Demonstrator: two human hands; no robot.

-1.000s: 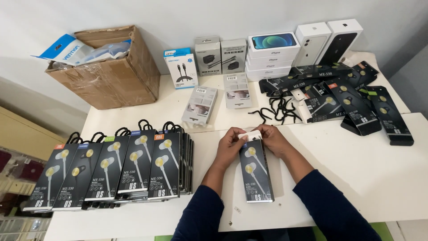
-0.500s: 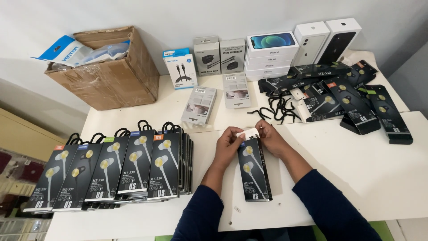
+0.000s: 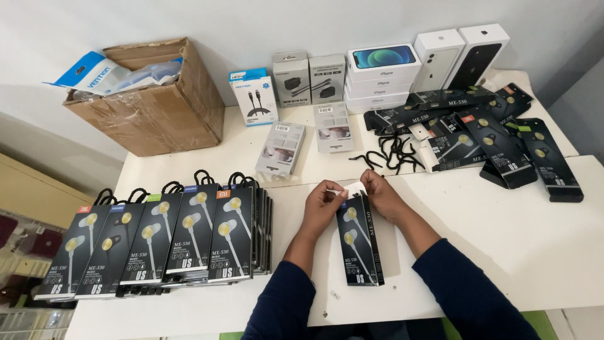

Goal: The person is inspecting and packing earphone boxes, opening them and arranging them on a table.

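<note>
I watch the left hand (image 3: 322, 203) and right hand (image 3: 379, 193) pinch the white top flap of a black earphone box (image 3: 358, 242) lying on the white desk (image 3: 503, 239), beside a fanned row of packs (image 3: 170, 242).

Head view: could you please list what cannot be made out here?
- Top flap of the black earphone box: covered by left hand and right hand.
- Cardboard carton contents: hidden by its walls.
- Loose black hooks: too small to count.
</note>
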